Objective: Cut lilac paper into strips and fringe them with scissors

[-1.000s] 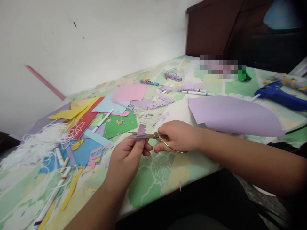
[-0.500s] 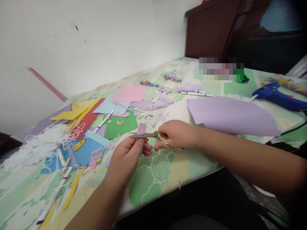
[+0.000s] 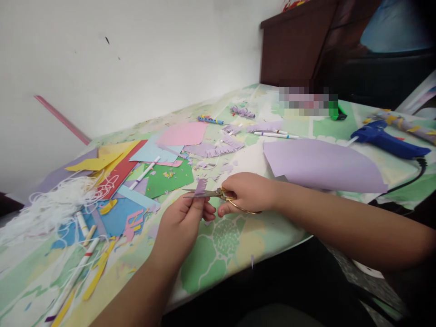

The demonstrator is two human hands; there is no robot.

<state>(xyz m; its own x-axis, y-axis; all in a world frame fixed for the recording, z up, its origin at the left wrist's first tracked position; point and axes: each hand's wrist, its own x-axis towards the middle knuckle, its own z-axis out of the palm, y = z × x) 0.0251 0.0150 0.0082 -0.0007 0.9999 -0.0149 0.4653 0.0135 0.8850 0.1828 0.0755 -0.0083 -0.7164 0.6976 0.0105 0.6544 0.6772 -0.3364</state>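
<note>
My left hand (image 3: 185, 215) pinches a small purple paper strip (image 3: 201, 186) between thumb and fingers. The strip's upper part stands above the fingertips, with short cuts along its right edge. My right hand (image 3: 250, 193) grips a pair of gold-handled scissors (image 3: 220, 193), its fingers in the loops. The blades point left across the strip, just above my left thumb, slightly apart at the tips. Beyond both hands lie fringed purple strips (image 3: 225, 147) and tiny paper scraps. To the right, a large purple paper sheet (image 3: 320, 163) rests on the table behind my right forearm.
A tangle of white string (image 3: 57, 204) and coloured paper sheets, among them a green sheet (image 3: 170, 177), spread on the left. Several markers lie about, one white marker (image 3: 145, 173) among the sheets. A blue glue gun (image 3: 388, 141) with a black cord is at right. A white wall stands behind.
The view has shifted slightly, so the table things sit a little further left. Both hands keep their hold on strip and scissors; the strip leans a little more to the right.
</note>
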